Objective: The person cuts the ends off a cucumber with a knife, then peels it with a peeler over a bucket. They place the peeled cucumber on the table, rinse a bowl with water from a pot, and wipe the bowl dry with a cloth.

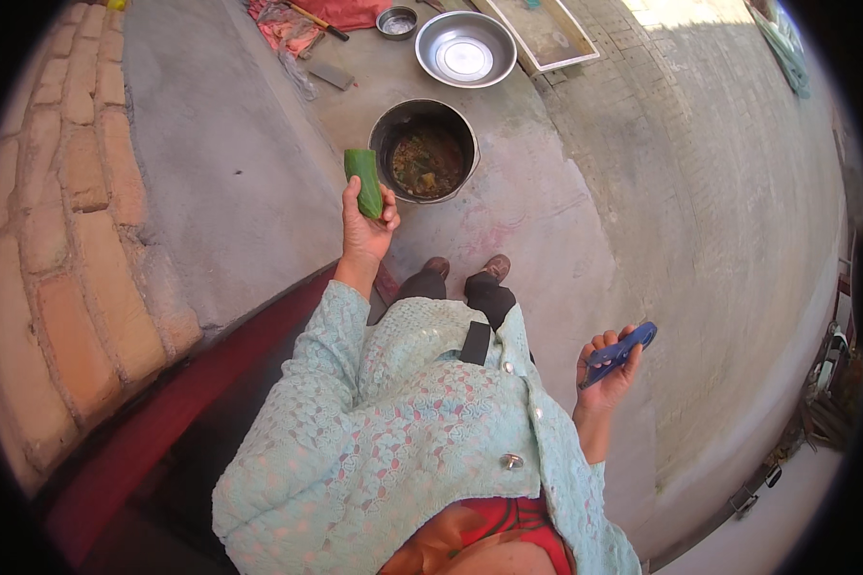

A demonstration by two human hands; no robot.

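My left hand (362, 230) is wrapped round the lower part of a thick green piece of cucumber or similar gourd (361, 174). The piece stands nearly upright in the hand, beside the left rim of a dark round pot (426, 112) on the ground. Some brownish food with bits in it lies in the bottom of the pot. Off to the right, apart from the pot, my right hand (604, 395) is closed on a blue plastic hand tool with a rounded, slotted end (621, 353). Its exact kind cannot be made out.
Behind the pot stand a wide metal basin (433, 46) and a small metal bowl (396, 23). A pale rectangular tray (568, 61) is at the back right. Red cloth (355, 11) and a flat grey blade (332, 76) lie at the back left. A brick wall (84, 163) borders the left.
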